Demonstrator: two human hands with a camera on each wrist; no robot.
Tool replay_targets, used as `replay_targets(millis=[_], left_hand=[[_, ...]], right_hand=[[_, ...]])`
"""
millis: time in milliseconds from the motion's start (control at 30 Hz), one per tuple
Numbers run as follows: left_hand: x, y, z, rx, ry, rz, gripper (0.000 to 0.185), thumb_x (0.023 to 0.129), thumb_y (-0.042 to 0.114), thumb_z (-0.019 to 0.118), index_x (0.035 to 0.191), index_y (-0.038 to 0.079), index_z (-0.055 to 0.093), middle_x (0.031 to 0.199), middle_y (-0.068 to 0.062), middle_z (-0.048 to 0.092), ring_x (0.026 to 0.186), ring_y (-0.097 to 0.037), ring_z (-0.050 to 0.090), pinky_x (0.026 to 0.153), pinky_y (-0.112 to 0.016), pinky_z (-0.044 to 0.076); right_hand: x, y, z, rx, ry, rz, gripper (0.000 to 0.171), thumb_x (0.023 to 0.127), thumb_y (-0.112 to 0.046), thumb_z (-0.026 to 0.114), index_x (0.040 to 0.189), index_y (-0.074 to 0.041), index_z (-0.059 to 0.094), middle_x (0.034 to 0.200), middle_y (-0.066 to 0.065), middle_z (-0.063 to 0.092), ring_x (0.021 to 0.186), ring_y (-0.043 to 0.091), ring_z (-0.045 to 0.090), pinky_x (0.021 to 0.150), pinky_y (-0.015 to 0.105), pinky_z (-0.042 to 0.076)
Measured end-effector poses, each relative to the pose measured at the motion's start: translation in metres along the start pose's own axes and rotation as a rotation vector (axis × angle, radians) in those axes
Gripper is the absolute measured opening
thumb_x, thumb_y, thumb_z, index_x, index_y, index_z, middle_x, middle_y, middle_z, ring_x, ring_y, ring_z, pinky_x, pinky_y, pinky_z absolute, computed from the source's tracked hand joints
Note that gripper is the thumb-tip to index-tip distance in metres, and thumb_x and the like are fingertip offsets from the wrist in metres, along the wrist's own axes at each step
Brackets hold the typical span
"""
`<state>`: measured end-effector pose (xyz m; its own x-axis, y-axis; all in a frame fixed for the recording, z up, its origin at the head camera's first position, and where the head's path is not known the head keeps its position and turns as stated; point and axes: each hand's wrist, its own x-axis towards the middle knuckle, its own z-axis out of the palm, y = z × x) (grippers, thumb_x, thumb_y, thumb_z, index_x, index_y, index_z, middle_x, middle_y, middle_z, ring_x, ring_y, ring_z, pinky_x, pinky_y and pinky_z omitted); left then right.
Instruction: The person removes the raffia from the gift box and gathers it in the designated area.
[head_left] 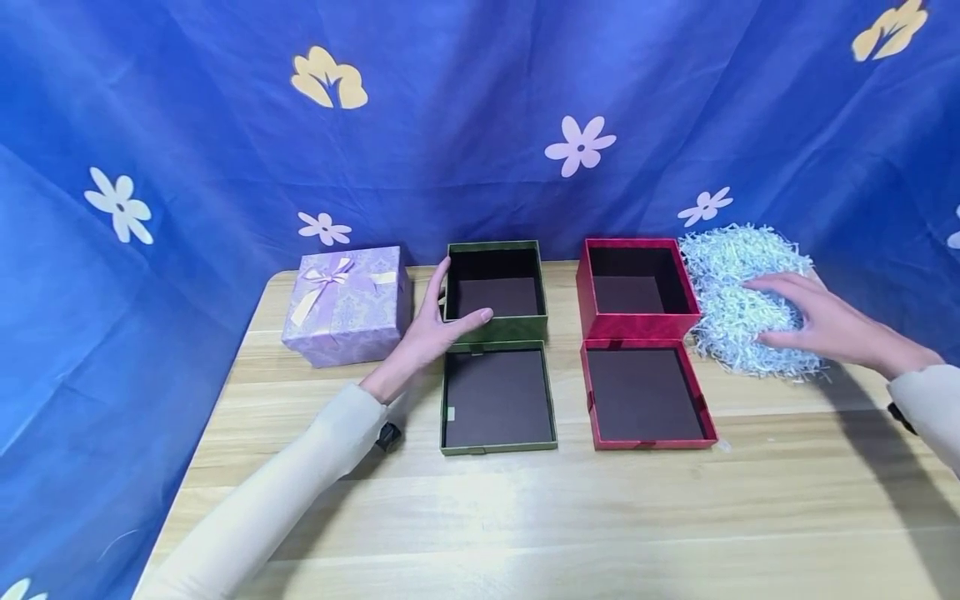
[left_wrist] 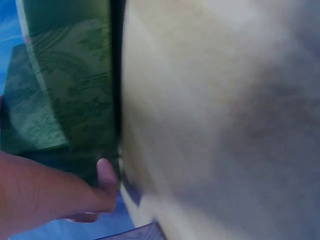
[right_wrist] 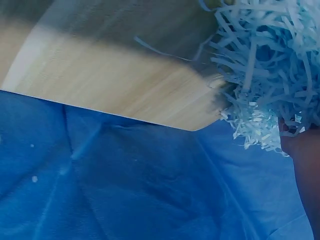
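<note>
In the head view my left hand lies at the near left corner of an uncovered green gift box. Its index finger runs along the left side, and the thumb stretches over the front rim. The left wrist view shows a fingertip against the box's patterned green wall. On the right, my right hand reaches over a heap of pale blue shredded paper, thumb and index finger spread apart. Shreds hide most of its fingers in the right wrist view.
A green lid lies inside up before the green box. Right of these stand an uncovered red box and its upturned red lid. A lilac gift box with a ribbon bow sits at left. Blue curtain hangs behind the wooden table.
</note>
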<state>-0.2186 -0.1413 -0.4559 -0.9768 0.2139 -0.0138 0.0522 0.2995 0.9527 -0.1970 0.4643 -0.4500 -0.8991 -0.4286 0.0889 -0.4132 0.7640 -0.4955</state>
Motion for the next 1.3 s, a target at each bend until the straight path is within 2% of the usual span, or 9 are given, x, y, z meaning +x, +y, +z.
replay_targets(millis=[167, 300, 400, 533, 667, 833, 967, 1133, 1300], left_hand=[[-0.005, 0.009, -0.007, -0.042, -0.013, -0.058, 0.111, 0.093, 0.043, 0.089, 0.175, 0.046, 0.013, 0.181, -0.005, 0.008, 0.164, -0.033, 0.01, 0.126, -0.064, 0.021], [-0.008, 0.013, -0.012, -0.071, -0.03, -0.085, 0.109, 0.095, 0.036, 0.088, 0.175, 0.042, 0.015, 0.179, -0.012, 0.012, 0.162, -0.039, 0.017, 0.119, -0.064, 0.036], [-0.011, 0.015, -0.015, -0.095, -0.037, -0.094, 0.106, 0.096, 0.03, 0.087, 0.176, 0.036, 0.018, 0.178, -0.016, 0.015, 0.159, -0.043, 0.024, 0.117, -0.062, 0.041], [-0.015, 0.017, -0.017, -0.082, -0.038, -0.087, 0.103, 0.096, 0.026, 0.086, 0.176, 0.024, 0.021, 0.176, -0.018, 0.021, 0.158, -0.044, 0.028, 0.124, -0.058, 0.032], [-0.019, 0.019, -0.018, -0.065, -0.043, -0.083, 0.103, 0.096, 0.027, 0.086, 0.175, 0.016, 0.021, 0.176, -0.017, 0.022, 0.158, -0.042, 0.028, 0.125, -0.059, 0.03], [-0.025, 0.02, -0.019, -0.074, -0.044, -0.068, 0.103, 0.096, 0.026, 0.086, 0.175, 0.014, 0.021, 0.177, -0.018, 0.021, 0.159, -0.042, 0.027, 0.126, -0.061, 0.028], [-0.032, 0.022, -0.02, -0.072, -0.052, -0.062, 0.102, 0.097, 0.025, 0.085, 0.175, 0.016, 0.021, 0.177, -0.017, 0.02, 0.159, -0.042, 0.026, 0.126, -0.061, 0.028], [-0.039, 0.026, -0.024, -0.056, -0.057, -0.05, 0.1, 0.097, 0.028, 0.085, 0.175, 0.018, 0.023, 0.177, -0.016, 0.021, 0.157, -0.046, 0.03, 0.124, -0.063, 0.03], [-0.045, 0.031, -0.032, -0.024, -0.064, -0.024, 0.099, 0.096, 0.037, 0.085, 0.174, 0.02, 0.026, 0.176, -0.012, 0.025, 0.158, -0.038, 0.03, 0.123, -0.062, 0.033]], right_hand=[[-0.004, 0.002, 0.004, -0.027, 0.044, -0.03, 0.082, 0.088, -0.015, 0.093, 0.159, -0.008, 0.053, 0.163, 0.025, 0.044, 0.148, 0.054, 0.034, 0.116, 0.084, 0.02], [-0.01, -0.001, 0.007, -0.033, 0.092, -0.045, 0.084, 0.086, -0.014, 0.093, 0.16, -0.011, 0.054, 0.164, 0.024, 0.044, 0.151, 0.049, 0.034, 0.114, 0.087, 0.017], [-0.017, -0.004, 0.011, -0.031, 0.122, -0.029, 0.085, 0.086, -0.016, 0.092, 0.161, -0.012, 0.052, 0.166, 0.025, 0.041, 0.154, 0.045, 0.03, 0.112, 0.09, 0.013], [-0.025, -0.009, 0.016, -0.016, 0.139, 0.033, 0.085, 0.091, -0.021, 0.088, 0.165, -0.013, 0.048, 0.169, 0.024, 0.037, 0.159, 0.043, 0.023, 0.112, 0.091, 0.003], [-0.03, -0.015, 0.016, 0.031, 0.154, 0.099, 0.082, 0.098, -0.023, 0.08, 0.169, -0.013, 0.041, 0.173, 0.024, 0.031, 0.162, 0.043, 0.014, 0.11, 0.09, -0.008], [-0.034, -0.026, 0.018, 0.114, 0.166, 0.175, 0.079, 0.106, -0.025, 0.072, 0.174, -0.015, 0.03, 0.179, 0.018, 0.018, 0.165, 0.036, 0.004, 0.112, 0.089, 0.001], [-0.034, -0.035, 0.022, 0.13, 0.195, 0.223, 0.079, 0.109, -0.028, 0.068, 0.174, -0.014, 0.027, 0.178, 0.021, 0.018, 0.164, 0.041, 0.006, 0.114, 0.088, 0.004], [-0.031, -0.05, 0.024, 0.09, 0.259, 0.244, 0.077, 0.108, -0.031, 0.069, 0.172, -0.01, 0.032, 0.173, 0.03, 0.025, 0.159, 0.052, 0.015, 0.113, 0.088, 0.008], [-0.032, -0.071, 0.028, 0.026, 0.342, 0.261, 0.073, 0.105, -0.032, 0.072, 0.165, -0.003, 0.041, 0.17, 0.032, 0.029, 0.159, 0.052, 0.018, 0.112, 0.09, -0.001]])
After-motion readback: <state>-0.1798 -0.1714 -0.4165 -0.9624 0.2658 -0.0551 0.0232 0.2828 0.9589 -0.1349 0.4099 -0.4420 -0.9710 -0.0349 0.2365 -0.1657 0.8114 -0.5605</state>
